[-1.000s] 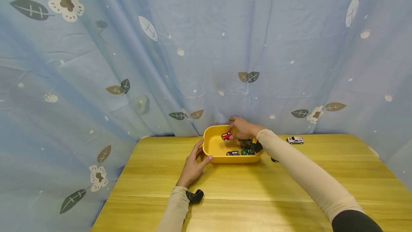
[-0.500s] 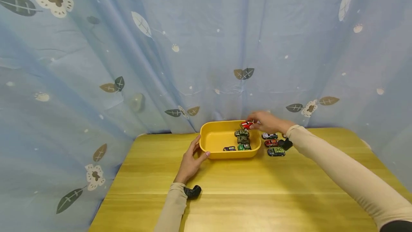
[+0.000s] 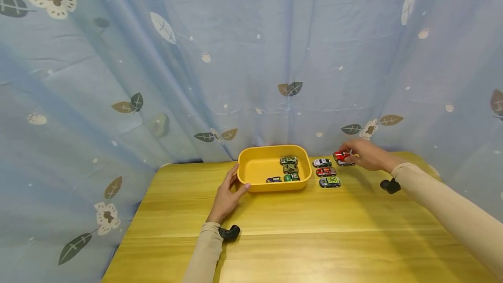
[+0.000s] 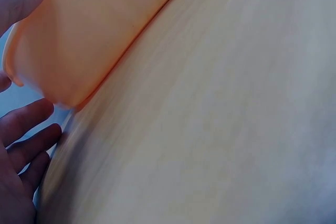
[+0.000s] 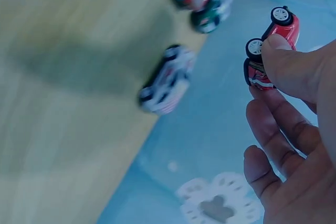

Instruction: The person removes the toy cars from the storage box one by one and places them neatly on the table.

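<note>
My right hand [image 3: 366, 155] pinches a red toy car [image 3: 340, 156] between thumb and fingers, held up near the back of the table. In the right wrist view that red car's white-hubbed wheels face the camera. A white toy car [image 5: 169, 80] stands on the table below it, mostly covered in the head view. My left hand [image 3: 225, 200] holds the left end of a yellow plastic bin [image 3: 271, 188], thumb on the near rim. Inside lie a camouflage car [image 3: 288, 160], an olive car [image 3: 291, 169], a green car [image 3: 292, 177] and a dark blue car [image 3: 273, 179].
Right of the bin, a white-and-green car [image 3: 322, 163], a red-orange car [image 3: 326, 172] and a lime-patterned car [image 3: 329, 182] stand in a column. The wooden table [image 3: 291, 230] ends at the blue flowered curtain [image 3: 235, 56] behind.
My right hand has lifted the red toy car out of the bin and carried it right, past the column of cars, to over the white car. The left hand keeps its hold on the bin.
</note>
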### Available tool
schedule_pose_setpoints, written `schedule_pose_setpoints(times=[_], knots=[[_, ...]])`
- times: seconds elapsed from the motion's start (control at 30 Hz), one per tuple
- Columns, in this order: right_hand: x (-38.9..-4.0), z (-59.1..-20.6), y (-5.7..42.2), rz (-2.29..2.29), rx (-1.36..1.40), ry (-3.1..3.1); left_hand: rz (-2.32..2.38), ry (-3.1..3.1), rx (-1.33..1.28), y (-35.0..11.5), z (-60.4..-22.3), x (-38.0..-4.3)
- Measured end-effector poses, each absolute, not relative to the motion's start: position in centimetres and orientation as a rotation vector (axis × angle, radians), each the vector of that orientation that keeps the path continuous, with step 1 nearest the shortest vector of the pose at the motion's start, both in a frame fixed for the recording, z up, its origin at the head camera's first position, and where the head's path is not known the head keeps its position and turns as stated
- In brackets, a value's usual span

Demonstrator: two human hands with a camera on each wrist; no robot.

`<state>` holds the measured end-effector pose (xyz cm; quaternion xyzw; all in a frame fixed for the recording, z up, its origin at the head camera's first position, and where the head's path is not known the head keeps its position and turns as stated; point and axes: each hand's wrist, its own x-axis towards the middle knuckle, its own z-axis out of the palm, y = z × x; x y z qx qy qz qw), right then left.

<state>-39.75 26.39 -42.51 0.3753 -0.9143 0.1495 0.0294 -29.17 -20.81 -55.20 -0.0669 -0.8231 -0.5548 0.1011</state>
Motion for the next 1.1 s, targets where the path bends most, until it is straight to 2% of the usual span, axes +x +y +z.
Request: schedule_pose_setpoints(times=[0.23, 1.1], knots=[[-39.3, -44.2, 28.6, 0.344, 1.109, -2.821, -1.647, -2.420, -0.199, -21.1, -55.3, -29.2], [-39.8, -48.6, 30.0, 0.370, 1.007, -2.869, -1.659, -2.439, -0.161, -20.5, -54.7, -29.0]])
